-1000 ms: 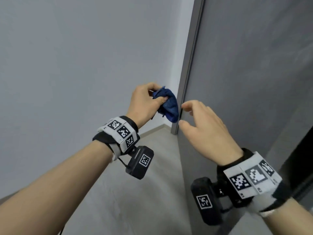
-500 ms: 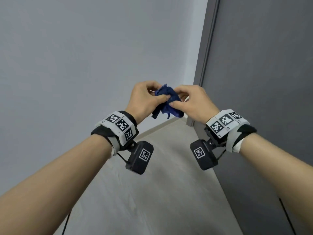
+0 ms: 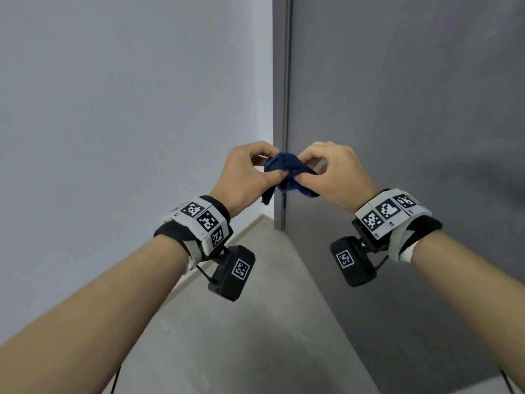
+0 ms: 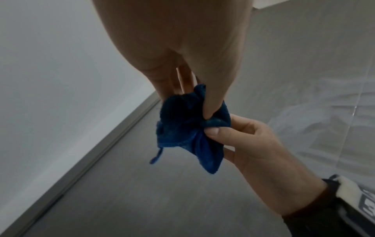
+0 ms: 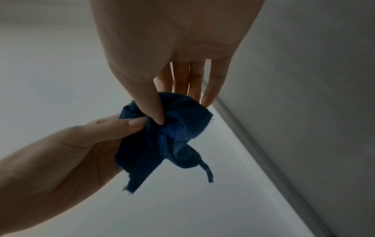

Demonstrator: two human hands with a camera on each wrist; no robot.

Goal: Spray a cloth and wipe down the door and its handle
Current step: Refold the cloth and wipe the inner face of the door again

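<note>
Blue cloth (image 3: 287, 173) (no label visible) pinched between left hand (image 3: 247, 173) and right hand (image 3: 335, 172)

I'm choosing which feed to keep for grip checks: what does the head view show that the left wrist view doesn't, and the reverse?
Only the head view shows both forearms, both wrist-mounted cameras, the backs of both hands, and the dark grey door standing upright beside the light wall.

Only the left wrist view shows the undersides of the grips: the left thumb tip and the right thumb, nail visible, pressed into the folds, plus a thin strand hanging from the cloth.

Both show the left hand and right hand pinching the bunched blue cloth between them, clear of the door.
</note>
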